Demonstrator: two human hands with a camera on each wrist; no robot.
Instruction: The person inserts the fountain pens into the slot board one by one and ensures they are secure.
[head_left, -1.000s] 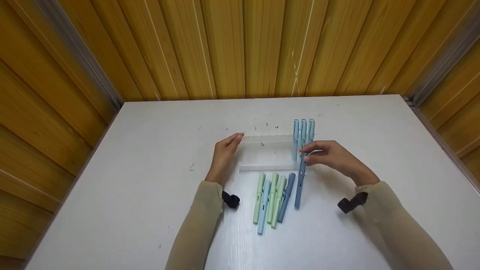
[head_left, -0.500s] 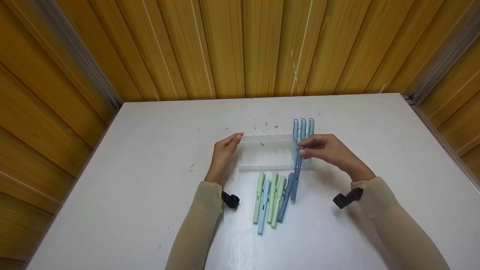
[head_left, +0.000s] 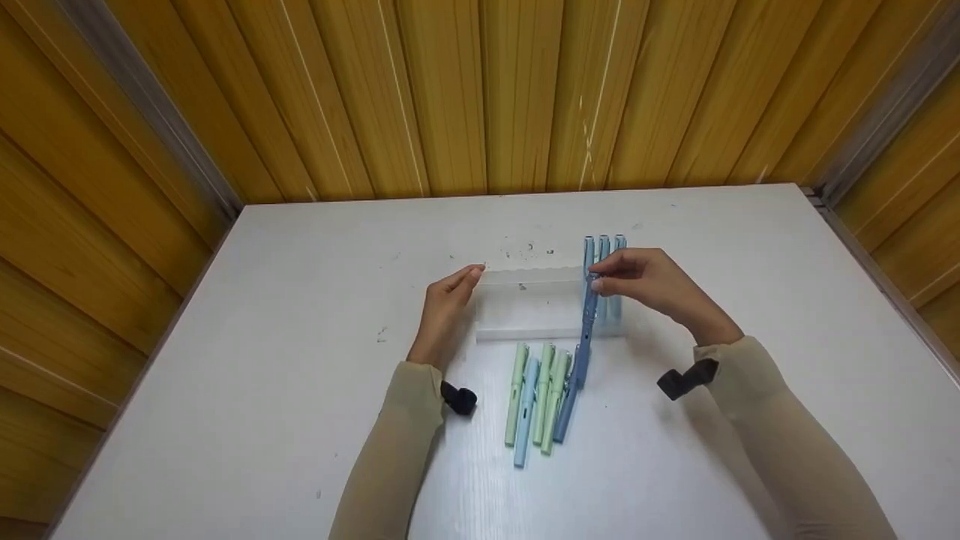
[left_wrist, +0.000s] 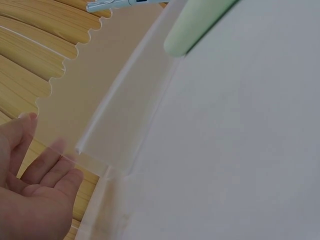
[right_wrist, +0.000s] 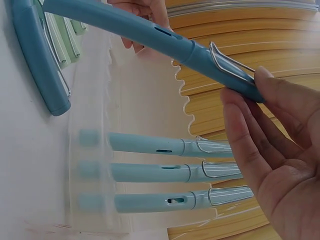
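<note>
A person's right hand (head_left: 652,289) pinches a dark pen (right_wrist: 165,37) by its clip end between thumb and fingers, the other end slanting down toward the person, while the left hand (head_left: 444,311) grips the left end of a clear rack (head_left: 525,335). Just behind the right fingertips, three pale-blue pens (right_wrist: 150,172) rest side by side in the rack, apparently the finished share of the work. The pinched pen is not yet seated. Nearer the person than either hand's fingers, and between them, three green pens (head_left: 516,394), a loose pale-blue pen (head_left: 526,412) and a second dark pen (head_left: 567,416) lie on the table (head_left: 225,375), seemingly yet to be placed. By that count, the job looks about a third done, with six pens left.
</note>
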